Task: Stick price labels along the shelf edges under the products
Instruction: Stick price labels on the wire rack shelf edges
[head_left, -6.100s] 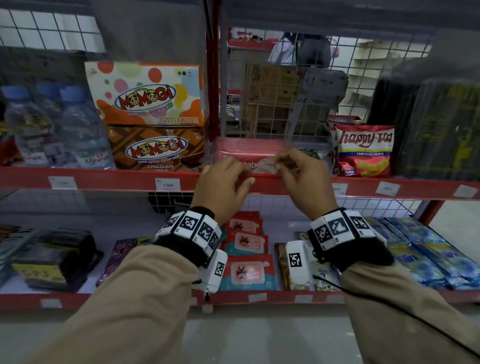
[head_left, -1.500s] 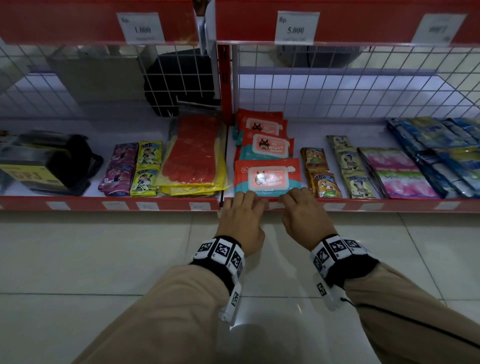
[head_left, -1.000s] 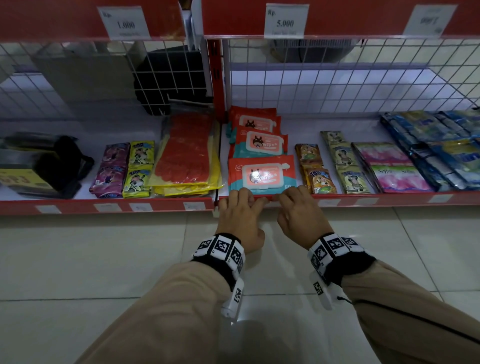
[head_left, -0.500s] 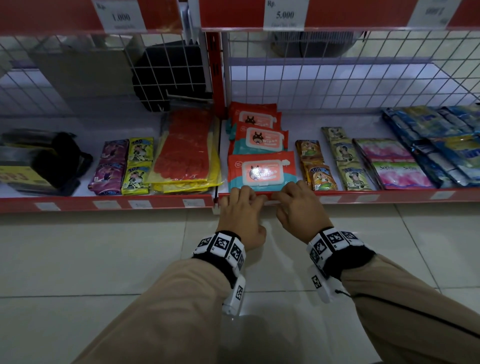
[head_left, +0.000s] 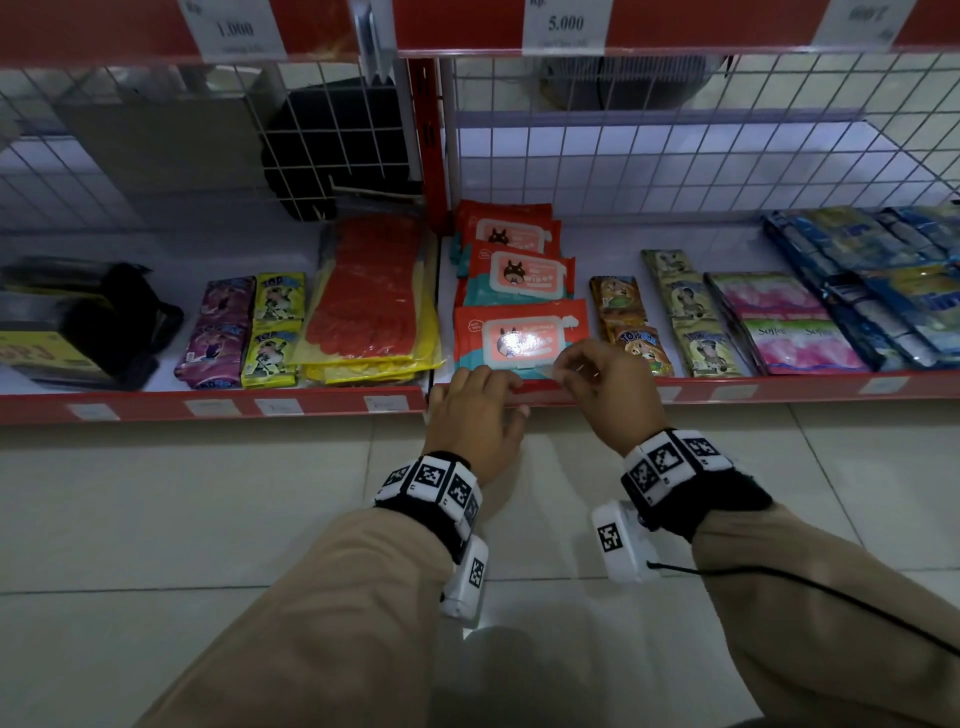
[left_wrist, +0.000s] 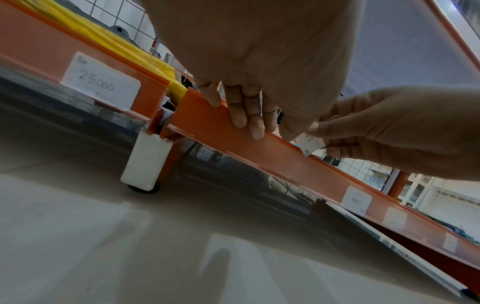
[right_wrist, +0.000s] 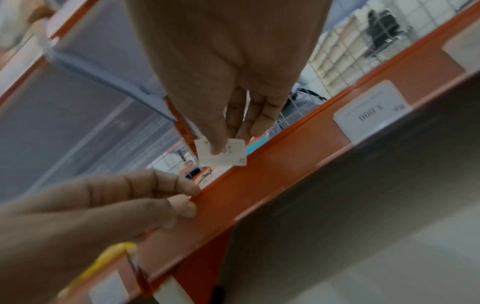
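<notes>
A small white price label (right_wrist: 223, 154) with handwritten digits is pinched between the thumb and fingers of my right hand (right_wrist: 221, 142), just above the red shelf edge (right_wrist: 285, 164). In the head view the label (head_left: 549, 370) hangs in front of the wet wipes pack (head_left: 519, 339), with my right hand (head_left: 574, 364) to its right. My left hand (head_left: 480, 389) curls over the shelf edge (head_left: 727, 387) to the left of the label. In the left wrist view its fingers (left_wrist: 246, 115) lie over the edge strip (left_wrist: 285, 164), beside the label (left_wrist: 310, 144).
Other labels sit on the strip: "25.000" (left_wrist: 101, 81) to the left, "1.000" (right_wrist: 371, 111) to the right. Red gloves in yellow bags (head_left: 369, 306), drink sachets (head_left: 631, 332) and pink packs (head_left: 789, 332) lie on the shelf. An upper shelf edge (head_left: 457, 26) overhangs. Tiled floor lies below.
My right hand has lifted the label from the shelf edge to just above it. My left hand stays curled on the edge.
</notes>
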